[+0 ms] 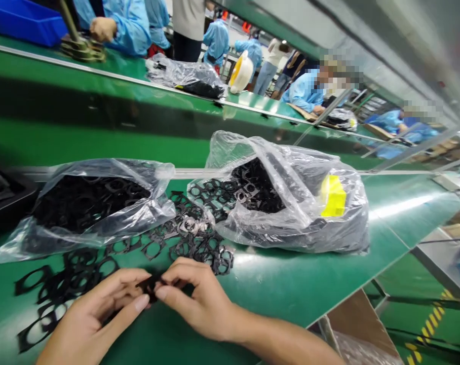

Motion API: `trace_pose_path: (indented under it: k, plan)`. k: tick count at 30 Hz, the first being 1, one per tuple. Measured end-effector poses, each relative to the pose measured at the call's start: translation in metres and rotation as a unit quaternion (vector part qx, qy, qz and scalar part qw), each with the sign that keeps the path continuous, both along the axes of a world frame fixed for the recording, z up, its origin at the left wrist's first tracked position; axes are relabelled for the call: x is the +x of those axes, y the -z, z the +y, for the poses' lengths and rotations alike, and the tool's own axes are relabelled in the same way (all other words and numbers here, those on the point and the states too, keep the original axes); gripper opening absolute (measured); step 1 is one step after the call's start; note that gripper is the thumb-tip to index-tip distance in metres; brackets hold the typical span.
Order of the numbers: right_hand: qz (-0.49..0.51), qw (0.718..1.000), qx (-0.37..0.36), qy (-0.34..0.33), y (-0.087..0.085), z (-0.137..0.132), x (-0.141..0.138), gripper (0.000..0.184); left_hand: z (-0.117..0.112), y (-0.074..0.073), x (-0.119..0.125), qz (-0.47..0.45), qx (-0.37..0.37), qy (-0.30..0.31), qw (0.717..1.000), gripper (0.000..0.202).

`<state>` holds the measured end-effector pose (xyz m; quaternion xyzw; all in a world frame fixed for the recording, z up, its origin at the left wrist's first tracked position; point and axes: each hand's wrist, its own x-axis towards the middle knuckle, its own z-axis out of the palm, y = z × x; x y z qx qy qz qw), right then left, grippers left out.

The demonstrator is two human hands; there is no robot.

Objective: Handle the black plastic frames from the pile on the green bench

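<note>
We count one left hand (pixel 95 314), one right hand (pixel 201 299), at least one black piece (pixel 149 287) in them, two clear bags (pixel 291 235) and one yellow label (pixel 333 196) on our near bench (pixel 275 289), one blue bin (pixel 32 23) beyond, and loose black frames (pixel 205 249) too overlapped to number

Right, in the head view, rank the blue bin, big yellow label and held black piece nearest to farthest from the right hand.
1. Black piece, touching the right hand.
2. Yellow label, right of centre.
3. Blue bin, far upper left.
</note>
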<state>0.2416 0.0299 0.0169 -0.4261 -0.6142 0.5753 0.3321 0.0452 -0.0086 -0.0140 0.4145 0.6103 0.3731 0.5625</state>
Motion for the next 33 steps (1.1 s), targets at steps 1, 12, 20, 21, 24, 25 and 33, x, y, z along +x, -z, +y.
trace_pose_path:
  k: [1,12,20,21,24,25,33]
  plan:
    - [-0.005,1.000,0.001,-0.005,-0.001,0.001,0.000,0.032,0.002,-0.005,0.000,-0.004,-0.005,0.003,1.000,0.048]
    - [-0.019,0.997,0.068,0.011,0.012,0.014,-0.006,0.006,0.026,-0.020,-0.010,-0.026,0.074,0.051,0.996,0.011]
    - [-0.009,0.996,0.084,-0.019,0.006,0.017,-0.007,0.012,0.027,-0.018,-0.011,-0.062,0.063,0.055,0.995,0.008]
    - [-0.008,0.997,0.077,-0.027,0.006,0.018,-0.008,0.012,0.028,-0.018,-0.011,-0.080,0.054,0.061,0.993,0.009]
    - [-0.006,0.997,0.048,-0.053,0.006,0.020,-0.008,0.015,0.029,-0.018,-0.012,-0.113,0.037,0.073,0.990,0.010]
    - [-0.002,0.998,0.038,-0.059,0.006,0.020,-0.008,0.015,0.030,-0.018,-0.013,-0.119,0.036,0.076,0.989,0.010]
    - [-0.005,0.999,-0.012,-0.048,0.006,0.014,-0.006,0.017,0.031,-0.018,-0.013,-0.115,0.041,0.080,0.989,0.008]
